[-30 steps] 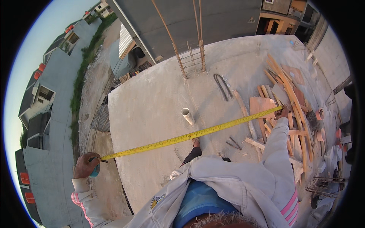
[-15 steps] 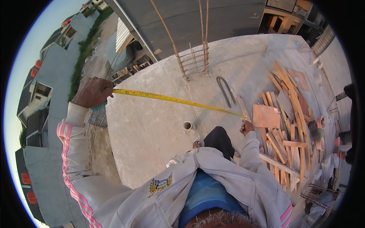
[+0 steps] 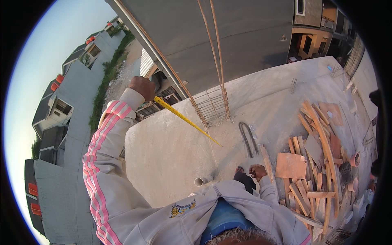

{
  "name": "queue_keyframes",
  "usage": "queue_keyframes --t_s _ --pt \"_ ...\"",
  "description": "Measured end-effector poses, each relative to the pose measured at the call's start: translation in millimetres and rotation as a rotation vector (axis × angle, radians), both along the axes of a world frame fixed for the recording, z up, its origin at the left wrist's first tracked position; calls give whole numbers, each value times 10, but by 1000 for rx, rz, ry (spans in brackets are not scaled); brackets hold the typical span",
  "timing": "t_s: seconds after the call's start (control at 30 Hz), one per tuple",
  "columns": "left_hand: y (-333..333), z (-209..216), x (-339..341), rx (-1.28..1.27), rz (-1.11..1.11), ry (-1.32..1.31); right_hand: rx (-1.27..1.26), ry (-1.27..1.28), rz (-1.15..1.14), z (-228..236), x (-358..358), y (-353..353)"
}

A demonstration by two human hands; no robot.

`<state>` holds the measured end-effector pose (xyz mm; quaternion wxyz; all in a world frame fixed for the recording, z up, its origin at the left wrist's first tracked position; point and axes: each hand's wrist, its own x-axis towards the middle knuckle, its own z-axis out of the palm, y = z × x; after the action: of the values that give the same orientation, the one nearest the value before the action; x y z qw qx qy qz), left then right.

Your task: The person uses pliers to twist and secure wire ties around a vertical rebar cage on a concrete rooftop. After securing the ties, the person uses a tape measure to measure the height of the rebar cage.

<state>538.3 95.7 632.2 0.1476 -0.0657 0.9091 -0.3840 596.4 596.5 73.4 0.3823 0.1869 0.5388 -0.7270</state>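
Gripping the case end of a yellow steel measuring tape (image 3: 185, 119), the raised left hand (image 3: 143, 87) is closed around it, out past the edge of the grey concrete roof slab (image 3: 171, 151). From that fist the tape blade slants down and to the right, its free tip hanging in the air above the slab, near a dark bent U-shaped steel bar (image 3: 247, 136). The right hand (image 3: 258, 170) sits low beside the person's dark shoe, fingers curled; whether it holds anything cannot be told. A short white plastic pipe stub (image 3: 202, 180) pokes from the slab nearby, and scrap timber offcuts (image 3: 314, 163) lie heaped to the right.
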Motion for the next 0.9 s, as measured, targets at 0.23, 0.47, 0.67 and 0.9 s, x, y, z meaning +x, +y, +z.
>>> queue_keyframes --t_s 0.23,0.47,0.67,0.9 --pt "142 -135 -999 -16 7 -1 224 78 47 232 -767 211" --pt "227 -454 -1636 -42 32 -12 18 168 -43 445 -1236 412" --pt "121 -692 -1815 -56 50 -1 30 131 -111 522 -1287 475" --pt "-22 -930 -1911 -86 69 0 78 37 -66 162 -1242 637"
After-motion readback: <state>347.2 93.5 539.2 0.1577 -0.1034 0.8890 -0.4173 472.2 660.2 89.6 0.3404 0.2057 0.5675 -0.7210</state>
